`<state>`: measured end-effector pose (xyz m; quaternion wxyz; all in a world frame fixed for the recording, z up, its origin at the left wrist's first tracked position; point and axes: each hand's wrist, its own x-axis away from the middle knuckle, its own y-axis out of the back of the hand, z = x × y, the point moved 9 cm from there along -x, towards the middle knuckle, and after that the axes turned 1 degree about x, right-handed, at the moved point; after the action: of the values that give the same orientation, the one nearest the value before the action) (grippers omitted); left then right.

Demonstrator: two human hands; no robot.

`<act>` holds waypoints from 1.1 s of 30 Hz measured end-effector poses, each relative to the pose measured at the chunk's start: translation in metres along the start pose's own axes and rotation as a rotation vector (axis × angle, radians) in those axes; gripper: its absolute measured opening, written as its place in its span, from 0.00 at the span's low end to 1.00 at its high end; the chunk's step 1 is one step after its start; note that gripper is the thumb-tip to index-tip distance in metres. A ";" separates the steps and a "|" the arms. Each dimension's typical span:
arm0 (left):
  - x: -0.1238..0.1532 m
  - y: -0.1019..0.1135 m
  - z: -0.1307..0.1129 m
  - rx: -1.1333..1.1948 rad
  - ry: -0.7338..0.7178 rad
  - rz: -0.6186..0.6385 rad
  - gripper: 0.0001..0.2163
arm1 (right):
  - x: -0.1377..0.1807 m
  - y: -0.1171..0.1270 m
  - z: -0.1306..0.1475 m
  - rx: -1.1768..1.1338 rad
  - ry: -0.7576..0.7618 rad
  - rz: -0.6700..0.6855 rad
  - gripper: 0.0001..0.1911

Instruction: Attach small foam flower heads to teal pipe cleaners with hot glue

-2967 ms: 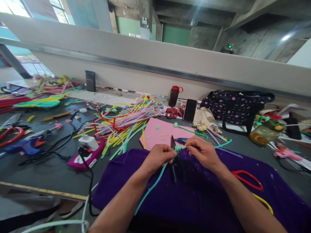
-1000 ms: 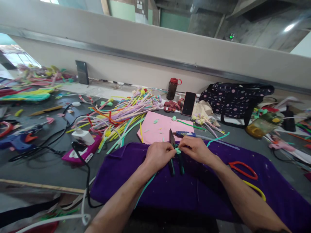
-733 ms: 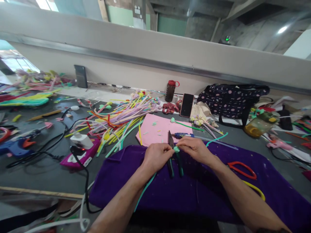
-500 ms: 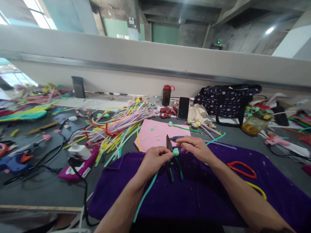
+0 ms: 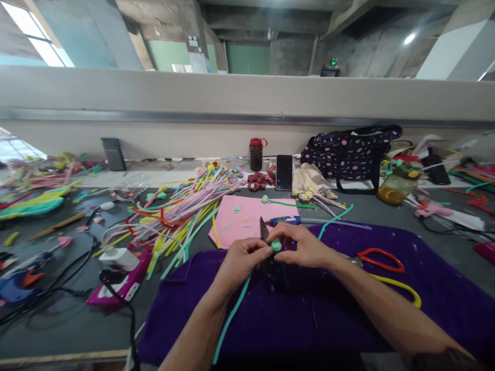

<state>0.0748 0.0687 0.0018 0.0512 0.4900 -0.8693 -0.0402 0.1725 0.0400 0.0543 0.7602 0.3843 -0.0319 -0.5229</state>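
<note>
Head view: the left hand [image 5: 242, 257] pinches the near side of a mint-green bud [image 5: 275, 245], held above the purple cloth [image 5: 290, 319]. The right hand [image 5: 303, 247] curves thumb and forefinger about it; whether they press, I cannot tell. Squeezing too hard could flatten it. It looks small, pale, rounded; a teal strand [image 5: 234, 312] trails below the left hand.

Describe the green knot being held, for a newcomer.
Find the purple cloth in front. Over it, between the left hand and right hand, is the pale green knot. Unlike the flower lying on the pink sheet, it is held.
</note>
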 end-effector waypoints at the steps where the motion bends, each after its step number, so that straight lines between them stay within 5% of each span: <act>1: 0.000 0.000 0.000 -0.008 -0.001 -0.003 0.11 | 0.000 0.000 0.000 -0.005 0.001 0.000 0.16; 13: 0.000 0.002 -0.001 -0.067 -0.007 -0.057 0.13 | -0.001 -0.005 -0.005 -0.030 -0.025 0.000 0.13; 19: 0.000 0.009 -0.004 -0.015 -0.027 -0.101 0.12 | 0.000 -0.003 -0.021 -0.225 -0.115 -0.074 0.34; 24: 0.004 0.009 0.006 0.138 0.095 -0.053 0.13 | 0.001 -0.006 -0.030 -0.360 -0.152 -0.111 0.28; 33: 0.002 0.003 0.004 0.177 0.075 0.006 0.14 | 0.001 -0.007 -0.027 -0.418 -0.188 -0.105 0.22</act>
<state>0.0704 0.0688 -0.0015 0.0404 0.4914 -0.8682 0.0554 0.1799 0.0531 0.0305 0.7886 0.1694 0.0262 -0.5906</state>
